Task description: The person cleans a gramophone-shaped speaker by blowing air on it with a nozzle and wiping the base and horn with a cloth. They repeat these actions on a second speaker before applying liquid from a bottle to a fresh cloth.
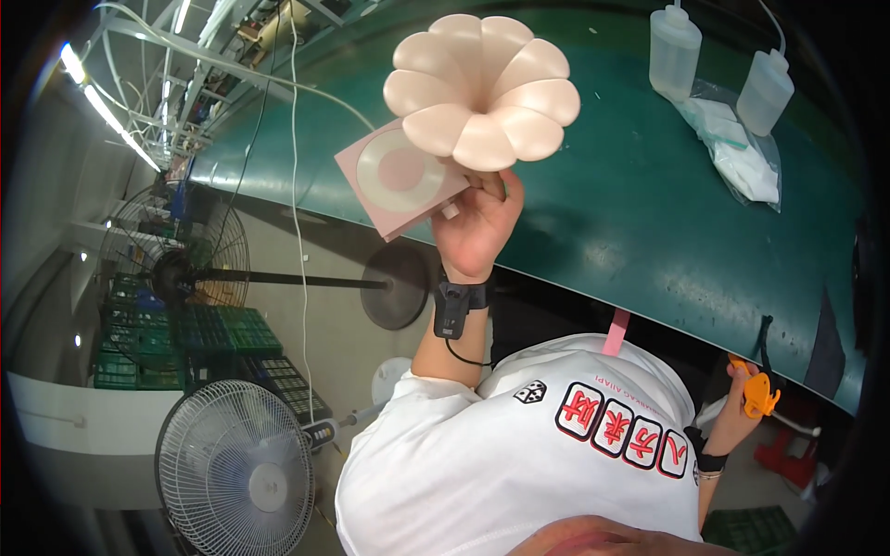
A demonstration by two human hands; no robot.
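Observation:
My left hand (477,227) is raised over the near edge of the green table, closed around a small pink gramophone-shaped device. Its square pink base (371,206) has a pale round disc on the face, and a large petal-shaped horn (482,137) spreads above the fingers. A small light knob sticks out beside my palm. At the table's near right edge, my right hand (738,408) is closed on an orange plastic tool (760,397) with loop-like parts; its exact kind is unclear. A black strap rises next to it.
Two translucent bottles (674,54) with thin tubes stand on the green table (612,213), beside a clear bag of white items (739,157). Left of the table are a white-grilled fan (236,473), a tall stand fan (176,276) and green crates (139,338). A white cable (298,185) hangs down.

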